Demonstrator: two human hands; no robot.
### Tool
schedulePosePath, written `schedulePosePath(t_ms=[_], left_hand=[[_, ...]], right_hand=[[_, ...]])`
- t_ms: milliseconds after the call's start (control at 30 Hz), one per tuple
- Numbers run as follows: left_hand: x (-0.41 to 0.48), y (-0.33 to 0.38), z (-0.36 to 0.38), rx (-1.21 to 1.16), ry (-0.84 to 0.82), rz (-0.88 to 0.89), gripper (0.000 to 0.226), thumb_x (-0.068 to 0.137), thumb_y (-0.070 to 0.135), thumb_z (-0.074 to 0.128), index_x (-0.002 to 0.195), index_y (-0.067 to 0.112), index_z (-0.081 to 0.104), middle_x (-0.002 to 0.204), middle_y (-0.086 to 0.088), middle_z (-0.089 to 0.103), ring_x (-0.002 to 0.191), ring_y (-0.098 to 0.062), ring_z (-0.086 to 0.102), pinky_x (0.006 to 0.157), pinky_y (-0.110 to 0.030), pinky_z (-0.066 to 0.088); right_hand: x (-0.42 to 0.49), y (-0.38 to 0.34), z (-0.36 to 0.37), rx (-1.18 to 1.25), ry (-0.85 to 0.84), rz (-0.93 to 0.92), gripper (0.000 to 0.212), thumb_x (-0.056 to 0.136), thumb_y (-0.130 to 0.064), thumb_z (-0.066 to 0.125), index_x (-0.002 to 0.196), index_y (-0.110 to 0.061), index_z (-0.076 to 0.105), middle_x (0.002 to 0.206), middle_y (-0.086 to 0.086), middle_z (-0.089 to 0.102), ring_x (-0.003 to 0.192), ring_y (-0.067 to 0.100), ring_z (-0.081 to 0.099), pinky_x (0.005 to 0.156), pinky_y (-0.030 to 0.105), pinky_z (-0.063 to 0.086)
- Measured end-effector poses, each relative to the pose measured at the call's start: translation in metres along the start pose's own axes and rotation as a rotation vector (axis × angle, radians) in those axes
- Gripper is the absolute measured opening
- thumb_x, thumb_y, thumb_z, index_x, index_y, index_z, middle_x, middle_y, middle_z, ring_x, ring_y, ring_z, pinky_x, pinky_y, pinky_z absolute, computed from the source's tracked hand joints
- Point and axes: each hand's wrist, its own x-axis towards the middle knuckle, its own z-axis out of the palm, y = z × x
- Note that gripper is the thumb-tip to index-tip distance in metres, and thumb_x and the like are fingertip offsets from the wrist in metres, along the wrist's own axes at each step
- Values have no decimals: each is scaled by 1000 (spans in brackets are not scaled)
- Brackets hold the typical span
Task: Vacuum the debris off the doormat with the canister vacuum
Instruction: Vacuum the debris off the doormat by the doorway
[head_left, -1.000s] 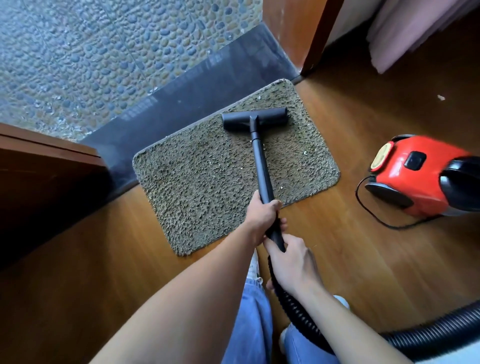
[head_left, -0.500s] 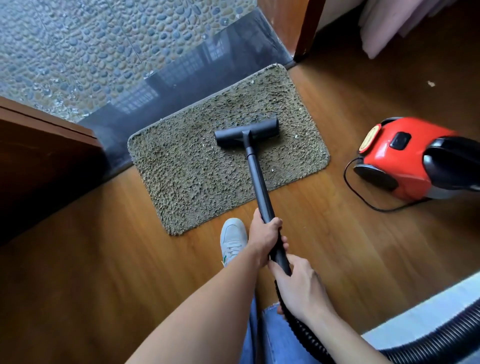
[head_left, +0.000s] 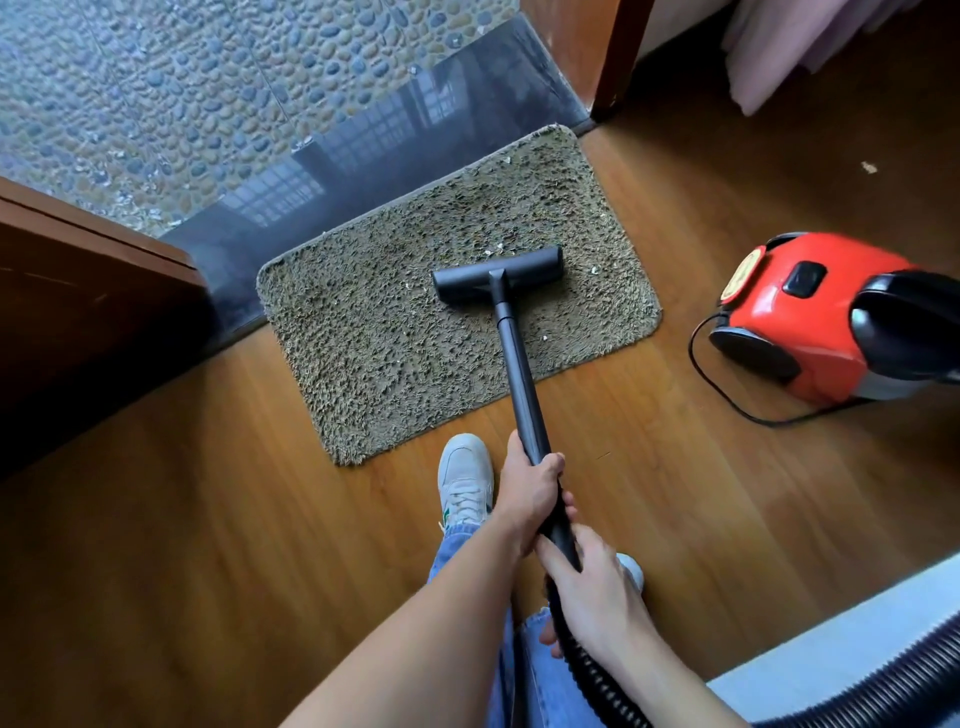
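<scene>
Looking down from the head camera, the doormat (head_left: 457, 296) lies askew on the wooden floor (head_left: 208, 545), its far long edge along a dark glossy threshold (head_left: 363, 156) with pebbled paving (head_left: 182, 78) beyond. Bare floor opens on the near and left sides of the mat. The black floor nozzle (head_left: 497, 274) sits flat on the mat's right half, with pale crumbs (head_left: 595, 270) just beside its right end. The left hand (head_left: 530, 493) is wrapped around the black wand (head_left: 522, 384); the right hand (head_left: 592, 587) is closed around it just below, where the ribbed hose (head_left: 597, 680) begins. A white sneaker (head_left: 465, 480) stands near the mat's front edge. The red canister vacuum (head_left: 810, 317) rests to the right, apart from the mat, a black cord (head_left: 727, 400) looping beside it. The mat is shaggy, olive-brown, with rounded corners.
</scene>
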Motion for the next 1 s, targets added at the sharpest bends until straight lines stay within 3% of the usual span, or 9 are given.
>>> schedulePosePath(t_ms=[133,267,433,567,767,1000], left_hand=[[22,28,-5,5,22,23,15,98,5,49,102,13,38,86,-12,47,41,-14,49,39,-26,46],[46,62,-12,41,29,45,15,99,5,49,101,13,36,87,-13,47,45,-16,50,40,-27,47],[65,95,-23,82,10,42,14,100,6,47,109,10,37,83,-14,48,46,-18,50,39,-28,47],[63,102,-20,88,9,26,15,100,5,47,107,12,36,83,-13,47,48,-19,50,40,-28,47],[43,87,3,57,4,-11,16,99,4,46,102,12,33,83,-14,44,48,-19,48,39,-26,45],[7,43,29,11,-4,-74,15,98,5,46,102,13,34,83,-14,43,43,-18,47,36,-24,43]], right_hand=[[22,-27,0,15,14,-23,23,101,-44,54,96,-22,58,46,2,62,41,28,67,42,36,56],[43,-60,-1,66,29,-62,25,104,-39,53,101,-15,60,57,10,64,32,20,59,35,26,46],[64,-88,8,144,26,-83,27,104,-38,54,105,-12,61,60,9,66,42,26,69,47,45,60],[65,-90,3,160,18,-75,28,103,-38,55,105,-12,62,60,12,66,44,27,70,44,38,59],[43,-72,-17,191,22,-43,30,102,-35,59,86,-9,60,68,16,61,37,26,64,36,29,50],[8,-31,-36,113,19,8,29,98,-36,62,88,-9,63,55,13,64,44,36,68,44,40,57]])
